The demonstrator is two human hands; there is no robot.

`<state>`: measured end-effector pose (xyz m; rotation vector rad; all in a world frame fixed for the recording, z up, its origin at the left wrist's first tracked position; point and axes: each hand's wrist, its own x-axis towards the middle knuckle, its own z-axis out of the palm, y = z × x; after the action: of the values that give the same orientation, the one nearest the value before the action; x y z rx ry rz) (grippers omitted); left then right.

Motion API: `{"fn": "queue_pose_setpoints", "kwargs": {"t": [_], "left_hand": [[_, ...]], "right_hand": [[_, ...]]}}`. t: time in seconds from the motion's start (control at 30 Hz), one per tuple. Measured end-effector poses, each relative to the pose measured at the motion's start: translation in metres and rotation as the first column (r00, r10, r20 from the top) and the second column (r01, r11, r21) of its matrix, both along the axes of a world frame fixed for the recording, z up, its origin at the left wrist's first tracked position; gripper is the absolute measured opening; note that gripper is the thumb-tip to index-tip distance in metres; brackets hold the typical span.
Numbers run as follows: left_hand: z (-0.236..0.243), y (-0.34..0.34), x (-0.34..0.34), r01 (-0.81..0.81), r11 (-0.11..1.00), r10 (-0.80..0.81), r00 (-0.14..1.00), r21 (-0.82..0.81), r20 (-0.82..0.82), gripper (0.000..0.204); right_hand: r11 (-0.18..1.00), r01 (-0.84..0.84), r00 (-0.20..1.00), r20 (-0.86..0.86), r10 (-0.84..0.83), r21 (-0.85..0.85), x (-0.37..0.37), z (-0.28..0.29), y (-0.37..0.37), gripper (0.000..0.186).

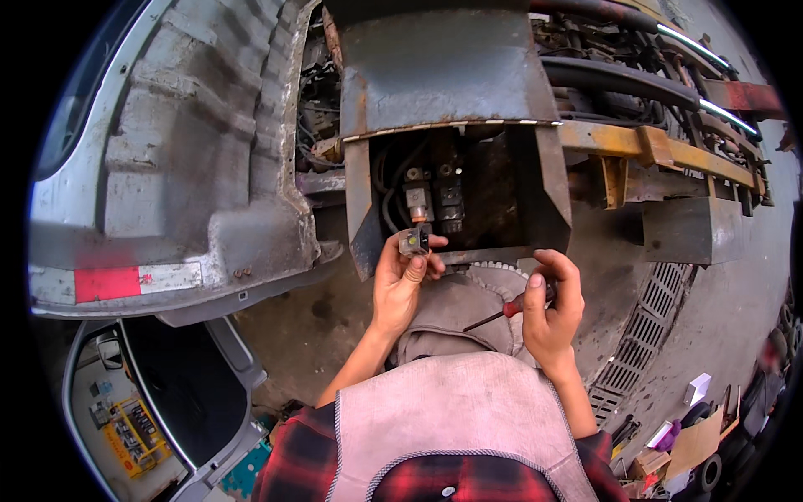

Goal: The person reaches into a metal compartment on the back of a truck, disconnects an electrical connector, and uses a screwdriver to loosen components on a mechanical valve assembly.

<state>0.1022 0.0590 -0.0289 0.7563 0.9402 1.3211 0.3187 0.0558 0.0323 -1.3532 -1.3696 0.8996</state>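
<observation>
A small square electrical connector (413,242), greyish and see-through with a yellow-green spot, is pinched in the fingers of my left hand (396,289). My right hand (552,322) is closed round the red handle of a screwdriver (513,309). Its thin dark shaft points left and slightly down, apart from the connector. Just beyond my left hand, solenoid valves (417,197) with black cables stand inside an open steel box (552,180). The box's hinged lid (439,71) is swung up and away from me.
At left is a white vehicle cab (192,151); yellow frame rails (615,140) run off to the right. A floor drain grate (640,335) lies right of me. An open vehicle door (242,351) and a yellow tool case (138,435) are at lower left, with cardboard (694,439) at lower right.
</observation>
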Motion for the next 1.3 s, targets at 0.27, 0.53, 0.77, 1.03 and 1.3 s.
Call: {"fn": "queue_pose_setpoints", "kwargs": {"t": [0.27, 0.53, 0.77, 1.03, 1.3], "left_hand": [[-0.031, -0.027, -0.007, 0.048, 0.996, -0.004, 0.857, -0.073, 0.515, 0.036], [-0.041, -0.029, -0.006, 0.028, 0.996, 0.026, 0.804, -0.081, 0.594, 0.038], [-0.029, -0.028, 0.001, -0.009, 0.999, 0.021, 0.964, -0.046, 0.267, 0.041], [0.009, -0.013, -0.001, 0.02, 0.993, 0.063, 0.723, 0.112, -0.688, 0.033], [-0.001, -0.004, 0.002, 0.088, 0.968, 0.151, 0.544, 0.235, -0.825, 0.034]], "right_hand": [[0.923, -0.262, 0.937, -0.302, 0.174, -0.281, -0.036, -0.019, 0.023, 0.021], [0.815, -0.415, 0.858, -0.473, 0.202, -0.404, -0.067, -0.017, 0.027, 0.022], [0.82, -0.407, 0.834, -0.529, 0.155, -0.402, -0.071, -0.022, 0.029, 0.02], [0.879, -0.222, 0.919, -0.393, 0.044, -0.421, -0.045, -0.014, 0.026, 0.025], [0.755, -0.352, 0.935, -0.252, 0.25, -0.554, -0.036, -0.044, 0.035, 0.038]]}}
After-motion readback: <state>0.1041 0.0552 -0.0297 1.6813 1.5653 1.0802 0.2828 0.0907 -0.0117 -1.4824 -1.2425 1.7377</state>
